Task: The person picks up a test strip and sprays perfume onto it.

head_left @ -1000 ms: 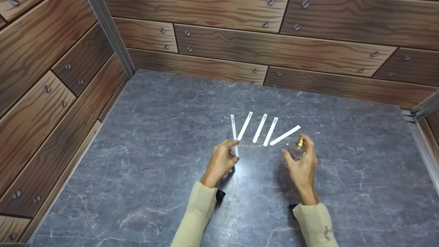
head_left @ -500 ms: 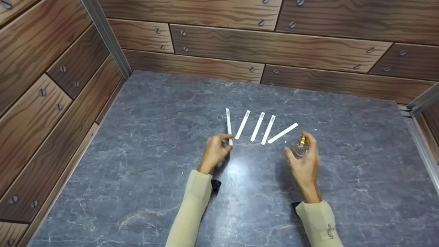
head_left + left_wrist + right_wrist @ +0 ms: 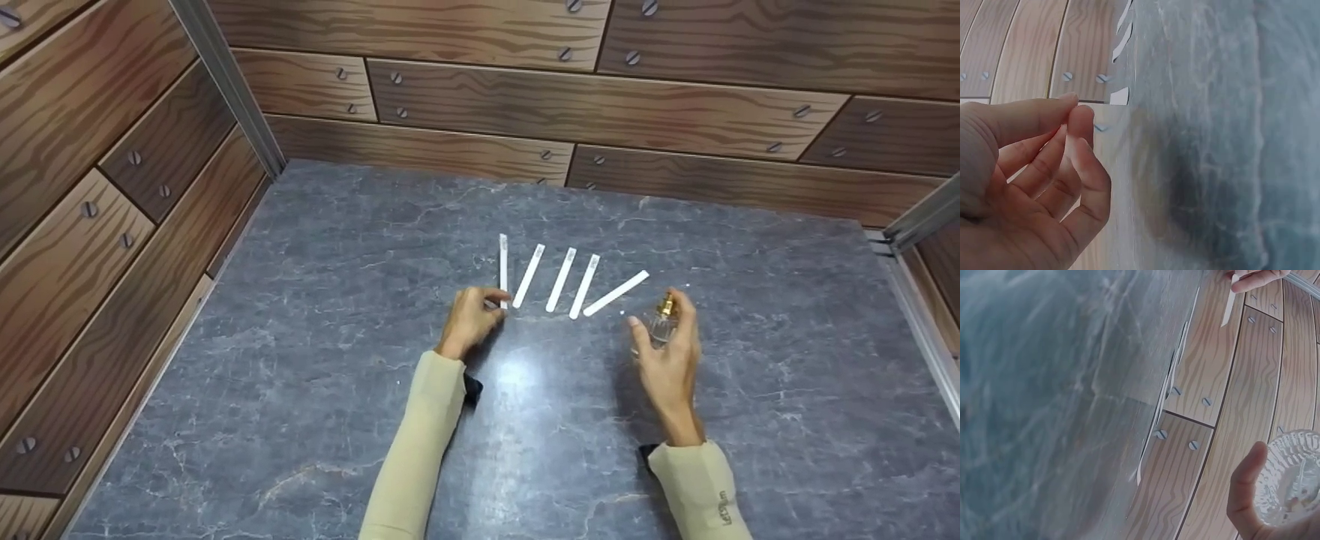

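In the head view my left hand (image 3: 471, 319) pinches the near end of a white paper test strip (image 3: 503, 262) between thumb and forefinger. The right wrist view shows this held strip (image 3: 1228, 310) raised off the tabletop. My right hand (image 3: 670, 367) grips a clear ribbed glass perfume bottle (image 3: 661, 328) with a gold spray top, the forefinger on the top. Seen from the right wrist, the bottle's round base (image 3: 1289, 486) faces the camera. Several more white strips (image 3: 561, 280) lie fanned out on the table between the two hands, the rightmost strip (image 3: 616, 293) at a steeper slant.
The dark grey marbled tabletop (image 3: 300, 360) runs under both arms. Wood-patterned panels (image 3: 480, 97) stand along the back and left, with metal corner posts (image 3: 232, 97) between them. Tiny white specks lie near the bottle.
My left hand has moved a little left and away from me with the strip, which has swung nearly straight. My right hand with the bottle has shifted slightly right. The lying strips keep their arrangement.
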The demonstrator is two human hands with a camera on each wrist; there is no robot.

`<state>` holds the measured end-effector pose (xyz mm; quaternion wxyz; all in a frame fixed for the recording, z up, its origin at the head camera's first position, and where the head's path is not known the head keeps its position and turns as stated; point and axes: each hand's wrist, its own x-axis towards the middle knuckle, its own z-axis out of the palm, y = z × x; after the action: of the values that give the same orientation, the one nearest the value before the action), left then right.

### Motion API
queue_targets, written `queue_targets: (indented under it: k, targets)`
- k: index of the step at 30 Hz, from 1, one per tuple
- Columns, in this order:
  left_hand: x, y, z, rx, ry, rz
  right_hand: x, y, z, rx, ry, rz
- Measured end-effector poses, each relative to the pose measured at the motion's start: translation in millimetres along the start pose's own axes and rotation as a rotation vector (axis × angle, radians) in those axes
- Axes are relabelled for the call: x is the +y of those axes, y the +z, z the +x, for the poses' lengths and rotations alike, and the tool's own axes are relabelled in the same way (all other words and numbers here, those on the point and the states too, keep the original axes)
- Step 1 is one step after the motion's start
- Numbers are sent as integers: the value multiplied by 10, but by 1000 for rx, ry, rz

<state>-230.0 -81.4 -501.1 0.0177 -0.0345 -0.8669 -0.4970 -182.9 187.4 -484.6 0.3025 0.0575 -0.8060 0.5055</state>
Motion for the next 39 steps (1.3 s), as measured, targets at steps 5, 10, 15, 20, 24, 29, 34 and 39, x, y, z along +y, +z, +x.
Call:
queue_targets:
  k: [5,10,15,20,24,29,34,39]
  targets:
    - [-42,-2,49,5,-36,3,10,-8,-14,-28,21,6]
    - [-86,8,79,2,-79,1,21,-20,-20,-70,40,8]
    - [-84,0,106,4,-112,4,31,-40,-17,-118,63,6]
    - [-84,-4,120,0,-118,-10,47,-42,-27,-147,79,-3]
    - [-76,3,135,6,-143,-63,47,-46,-32,-163,95,-6]
    - [-65,23,122,43,-190,-135,51,-67,-33,-270,134,-43]
    - [-71,41,106,39,-273,-315,81,-79,-28,-342,109,-79]
    - [-76,34,109,51,-378,-458,76,-76,-22,-333,67,-96]
